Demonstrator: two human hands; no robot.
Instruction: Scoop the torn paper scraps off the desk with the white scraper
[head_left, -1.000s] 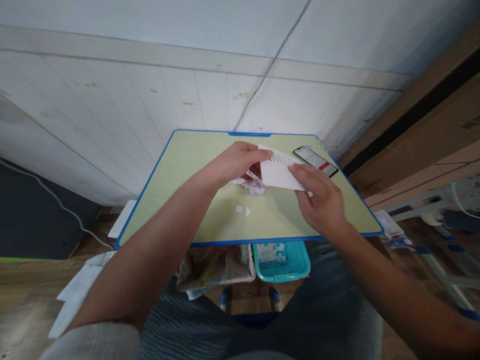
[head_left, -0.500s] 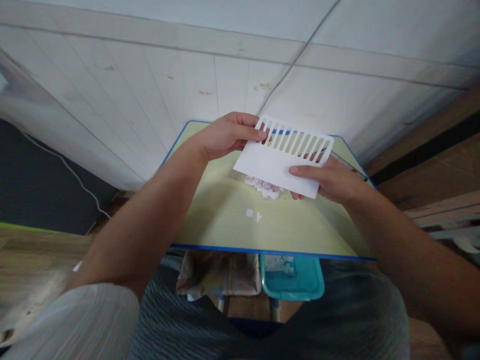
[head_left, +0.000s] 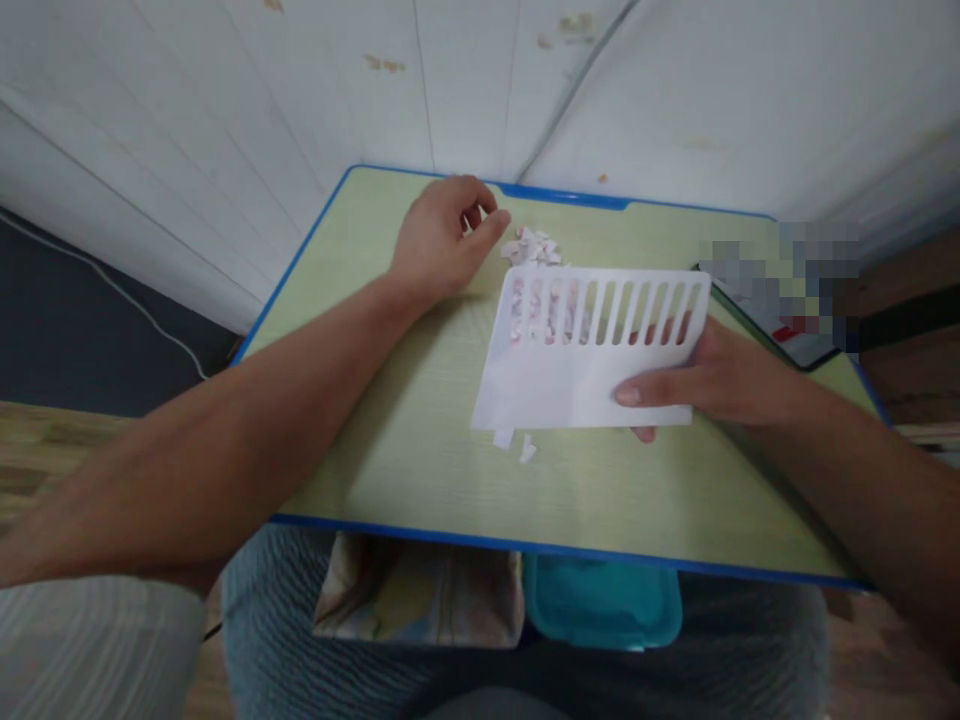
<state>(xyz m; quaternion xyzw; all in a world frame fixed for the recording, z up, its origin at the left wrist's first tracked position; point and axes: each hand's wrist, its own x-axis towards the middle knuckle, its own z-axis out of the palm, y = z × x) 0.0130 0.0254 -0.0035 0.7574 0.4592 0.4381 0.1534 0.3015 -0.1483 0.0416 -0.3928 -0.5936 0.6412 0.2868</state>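
Observation:
My right hand [head_left: 705, 375] grips the right side of a thin white panel [head_left: 559, 375] with a row of long slots along its far edge, thumb on top and fingers underneath. The panel is held above the table and partly covers a pile of small torn paper scraps [head_left: 534, 247], some of which show through the slots. My left hand [head_left: 450, 235] is off the panel, left of the pile, with fingers loosely curled, thumb apart and nothing visible in it. Two small white paper pieces, one a paper scrap [head_left: 528, 449], lie by the panel's near edge.
The pale table [head_left: 405, 460] has a blue rim. A dark-edged flat device [head_left: 814, 350], partly blurred out, lies at the right. Below the near edge are a fabric-lined bin [head_left: 427, 600] and a teal plastic container [head_left: 607, 605]. A cable runs down the white wall [head_left: 465, 80] behind.
My left hand has let go of the panel and moved left of it. The right hand keeps the panel, now lower in the picture and turned straighter. The view has shifted closer to the table.

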